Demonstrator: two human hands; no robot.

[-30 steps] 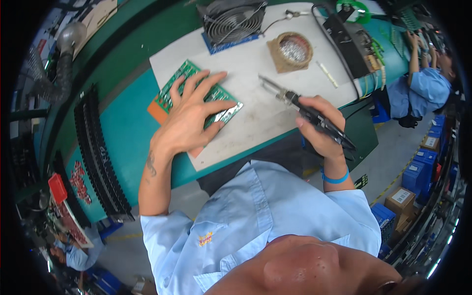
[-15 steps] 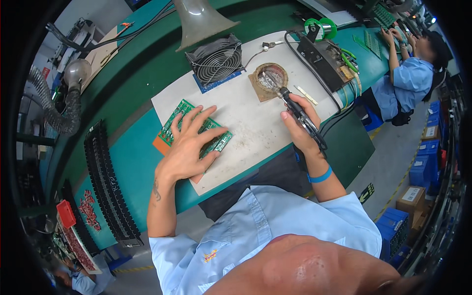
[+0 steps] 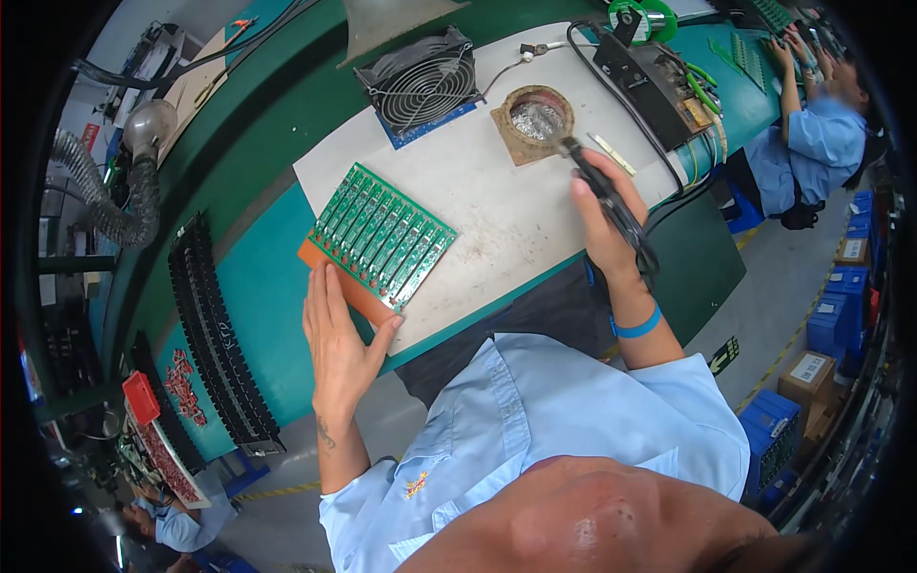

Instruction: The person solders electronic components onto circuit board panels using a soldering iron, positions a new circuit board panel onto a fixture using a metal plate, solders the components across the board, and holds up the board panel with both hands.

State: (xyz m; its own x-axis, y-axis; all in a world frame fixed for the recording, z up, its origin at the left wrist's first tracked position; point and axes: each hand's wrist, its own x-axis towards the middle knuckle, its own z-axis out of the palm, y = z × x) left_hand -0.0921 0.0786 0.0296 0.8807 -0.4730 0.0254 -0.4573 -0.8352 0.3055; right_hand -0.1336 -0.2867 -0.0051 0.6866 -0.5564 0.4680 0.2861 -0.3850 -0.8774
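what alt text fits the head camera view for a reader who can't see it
A person's right hand holds a black soldering iron with its tip at a round tin of wire wool. Their left hand rests at the edge of a green circuit-board panel on a white mat.

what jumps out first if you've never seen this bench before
The green circuit board panel lies mid-bench on a white mat, over an orange sheet, with the left hand flat at its near corner. To the right, the right hand holds a black soldering iron, its tip at the round tin of metal wool. A square black fan stands behind the board.
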